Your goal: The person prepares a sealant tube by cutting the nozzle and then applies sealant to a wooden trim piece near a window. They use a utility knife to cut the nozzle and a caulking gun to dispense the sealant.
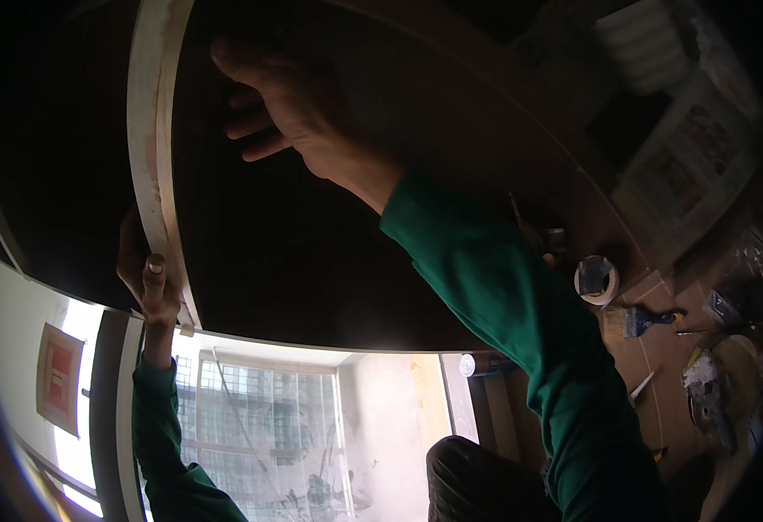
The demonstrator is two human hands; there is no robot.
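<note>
- Your left hand [160,297], left of centre in the frame, grips the pale wooden strip [148,130]: thumb over the near edge, other fingers mostly hidden behind it.
- That strip runs from the top edge, upper left, down to a little above the window.
- Your right hand [294,109], upper centre, is open with fingers loosely spread and nothing seen in it, apart from the strip; whether it touches the darkness behind, you cannot tell.
- Your green right sleeve [503,287] crosses from lower right towards the centre, covering part of the view behind.
- Just right of it lie a flat paintbrush [639,322] and, above that, a round container [596,280].
- Farther right sits a jumble of tools [707,396], too dim to sort.
- A white ribbed piece [646,43] and a printed sheet [686,165] occupy the upper right.
- A dark panel [312,270] fills the centre.
- Brownish floor [659,383] with pale joints shows at right.
- A bright window [268,409] stands lower centre, a red-and-white poster [61,378] lower left.
</note>
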